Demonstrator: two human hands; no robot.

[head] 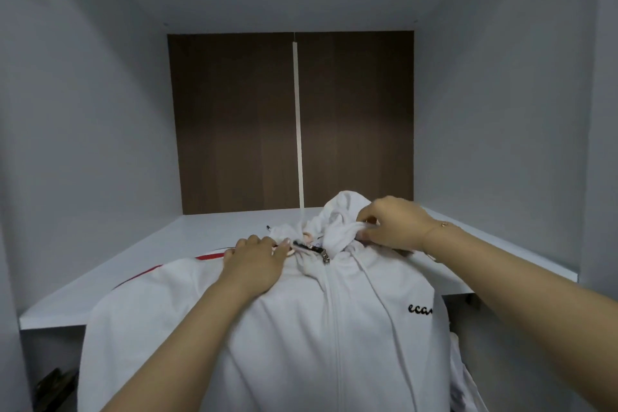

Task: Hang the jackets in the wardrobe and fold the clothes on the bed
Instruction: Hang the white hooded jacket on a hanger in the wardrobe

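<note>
- The left hand (pixel 255 261) is laid palm down on the left shoulder of the white jacket (pixel 267 328); its fingers are curled over the collar edge, and the thumb and forefinger are pinched at the neck, beside a dark hanger part (pixel 305 247) that is only partly seen.
- The left forearm is extended from the lower left of the view, upward and to the right, across the front of the jacket.
- The right hand (pixel 393 222) is held higher, with the knuckles raised and the wrist bent down; the bunched white hood (pixel 337 221) is gripped between its fingertips and thumb.
- The right forearm is extended from the right edge of the view, toward the upper left; a thin bracelet (pixel 443 225) is worn at the wrist.
- The jacket is shown front side toward the viewer, with the zip (pixel 326 259) closed up to the collar, a drawstring hanging on the right of it, and black lettering (pixel 420 309) on the chest.
- A red stripe (pixel 209 257) is seen along the jacket's left shoulder.
- The jacket is held inside the wardrobe, in front of the white shelf (pixel 133 278); its shoulders and hood are seen against the shelf top.
- The dark wooden back panel (pixel 234 124) is divided by a pale vertical strip (pixel 297 124).
- What the jacket hangs from cannot be told.
</note>
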